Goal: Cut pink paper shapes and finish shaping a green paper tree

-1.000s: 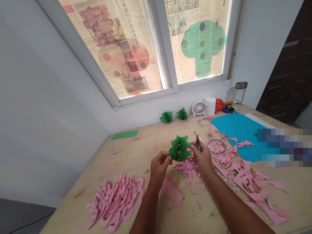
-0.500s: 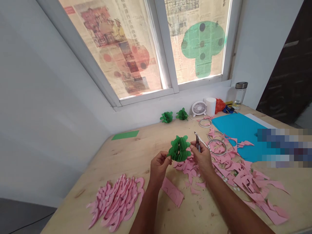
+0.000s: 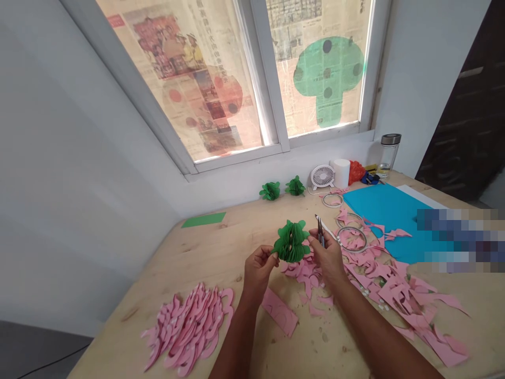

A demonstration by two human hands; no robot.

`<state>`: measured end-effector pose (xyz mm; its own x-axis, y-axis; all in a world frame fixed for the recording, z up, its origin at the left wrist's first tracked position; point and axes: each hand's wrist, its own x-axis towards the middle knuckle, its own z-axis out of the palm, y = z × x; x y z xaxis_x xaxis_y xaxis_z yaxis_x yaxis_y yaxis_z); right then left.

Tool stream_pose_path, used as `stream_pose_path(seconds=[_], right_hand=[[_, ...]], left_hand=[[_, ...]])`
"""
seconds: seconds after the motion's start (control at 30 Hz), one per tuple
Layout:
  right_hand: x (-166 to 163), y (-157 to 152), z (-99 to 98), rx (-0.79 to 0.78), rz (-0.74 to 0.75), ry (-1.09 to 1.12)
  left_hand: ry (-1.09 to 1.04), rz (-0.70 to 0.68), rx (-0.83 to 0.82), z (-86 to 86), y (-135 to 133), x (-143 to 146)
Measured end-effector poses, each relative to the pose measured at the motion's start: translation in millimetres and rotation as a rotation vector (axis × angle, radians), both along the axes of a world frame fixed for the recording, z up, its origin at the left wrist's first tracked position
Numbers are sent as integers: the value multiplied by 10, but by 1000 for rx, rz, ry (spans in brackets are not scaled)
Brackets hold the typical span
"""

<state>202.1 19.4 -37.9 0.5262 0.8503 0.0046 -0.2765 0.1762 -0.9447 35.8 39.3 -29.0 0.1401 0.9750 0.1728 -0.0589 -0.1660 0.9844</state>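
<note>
I hold a green layered paper ornament (image 3: 291, 242) above the wooden table (image 3: 221, 247) between both hands. My left hand (image 3: 258, 268) pinches its left edge with closed fingers. My right hand (image 3: 326, 252) grips its right edge and also holds a pair of tweezers (image 3: 320, 236) pointing upward. A stack of pink cut paper shapes (image 3: 189, 326) lies at the near left. Pink scraps (image 3: 398, 289) are spread under and to the right of my right arm.
Two more green paper ornaments (image 3: 282, 188) sit by the wall with a small white fan (image 3: 322, 176), a white cup (image 3: 341, 172) and a glass bottle (image 3: 388, 155). A blue sheet (image 3: 390, 210), tape rings (image 3: 352, 238) and a green strip (image 3: 203, 219) lie on the table.
</note>
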Motion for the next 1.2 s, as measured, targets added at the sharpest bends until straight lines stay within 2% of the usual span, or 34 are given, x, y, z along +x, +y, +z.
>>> stream_pose_path(seconds=[0.23,0.53,0.9,1.2], right_hand=[[9,36,-75,6,-44,3],[13,30,-84,-18,-44,26],[-19,1,-71,-84,-10,56],[-69,-35,12,-130,10,56]], left_hand=[[-1,85,39,33,154,-32],[-10,253,69,22,651,-200],[-1,434,34,-147,1369,-500],[89,429,-94,-334,1902,-672]])
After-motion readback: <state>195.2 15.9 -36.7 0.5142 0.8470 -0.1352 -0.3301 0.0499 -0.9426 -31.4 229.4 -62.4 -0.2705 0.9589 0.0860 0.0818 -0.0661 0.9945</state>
